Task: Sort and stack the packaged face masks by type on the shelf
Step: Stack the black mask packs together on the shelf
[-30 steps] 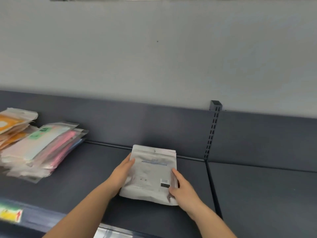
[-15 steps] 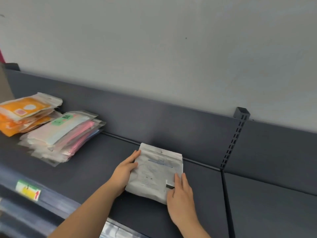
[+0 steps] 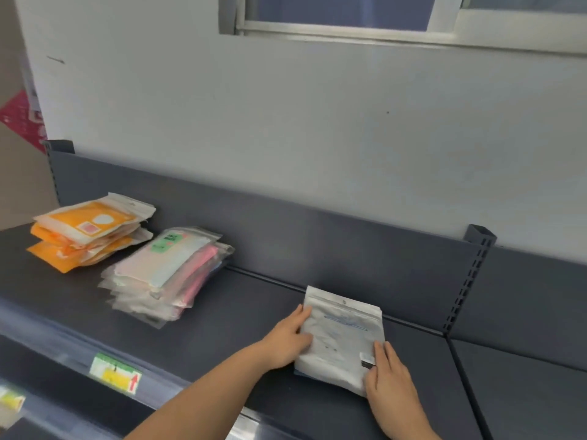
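A white mask packet [image 3: 341,336] lies flat on the dark grey shelf [image 3: 241,322], close to the back panel. My left hand [image 3: 287,341] grips its left edge with the thumb on top. My right hand [image 3: 387,381] rests flat on its lower right corner beside the barcode. Far left on the shelf sits a pile of orange packets [image 3: 89,231]. Beside that pile, a stack of clear packets [image 3: 168,274] holds pink and pale masks, topped by a green label.
A slotted upright [image 3: 470,277] divides this shelf bay from the one to the right [image 3: 524,392]. A price label [image 3: 116,373] with a red arrow sits on the front rail. A window frame [image 3: 397,23] runs along the wall above.
The view has swung left and up, bringing the orange pile and the window into sight. Both hands stay on the white packet; the right hand has slid a little lower on its corner.
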### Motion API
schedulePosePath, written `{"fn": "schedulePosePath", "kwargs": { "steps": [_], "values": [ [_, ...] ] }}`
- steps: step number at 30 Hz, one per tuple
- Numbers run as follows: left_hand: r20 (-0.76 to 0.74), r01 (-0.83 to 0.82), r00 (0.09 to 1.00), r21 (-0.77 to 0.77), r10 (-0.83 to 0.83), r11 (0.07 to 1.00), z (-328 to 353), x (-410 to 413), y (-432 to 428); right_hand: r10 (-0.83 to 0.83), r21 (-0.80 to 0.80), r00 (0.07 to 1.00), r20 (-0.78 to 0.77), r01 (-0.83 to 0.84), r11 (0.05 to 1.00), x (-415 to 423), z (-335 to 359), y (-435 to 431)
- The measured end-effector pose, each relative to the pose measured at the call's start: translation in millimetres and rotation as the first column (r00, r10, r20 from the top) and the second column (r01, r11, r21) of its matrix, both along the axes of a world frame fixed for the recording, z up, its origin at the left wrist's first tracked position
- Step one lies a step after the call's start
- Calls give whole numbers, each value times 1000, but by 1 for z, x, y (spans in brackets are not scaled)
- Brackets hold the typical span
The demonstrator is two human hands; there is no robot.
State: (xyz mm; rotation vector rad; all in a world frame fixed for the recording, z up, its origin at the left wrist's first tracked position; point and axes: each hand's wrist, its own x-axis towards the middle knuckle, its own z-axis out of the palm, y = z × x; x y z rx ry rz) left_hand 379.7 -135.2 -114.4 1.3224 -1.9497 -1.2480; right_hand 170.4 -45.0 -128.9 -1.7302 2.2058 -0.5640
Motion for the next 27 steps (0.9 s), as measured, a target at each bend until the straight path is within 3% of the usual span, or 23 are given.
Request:
{"fn": "schedulePosePath", "kwargs": {
  "steps": [3,5,13,16,20,27],
  "values": [
    [368,243,908,-69,-202,968,0,32,1,-25,57,1000,13,25,998,-4,2,-2],
    [487,325,837,-78,-248,942,3,63,-2,-57,79,998,42,54,995,-1,5,-5],
    [605,393,773,-219,-192,893,24,152,-16,-282,160,953,-114,298,941,16,23,-3],
    [698,446,702,-278,-140,851,26,164,-13,-318,140,933,-171,342,929,48,45,14],
    [765,485,643,-357,-49,798,25,169,-6,-275,113,931,-240,308,945,73,51,19],
    [754,431,656,-415,37,801,30,173,5,-139,118,956,-257,174,978,85,52,18]
  ]
}}
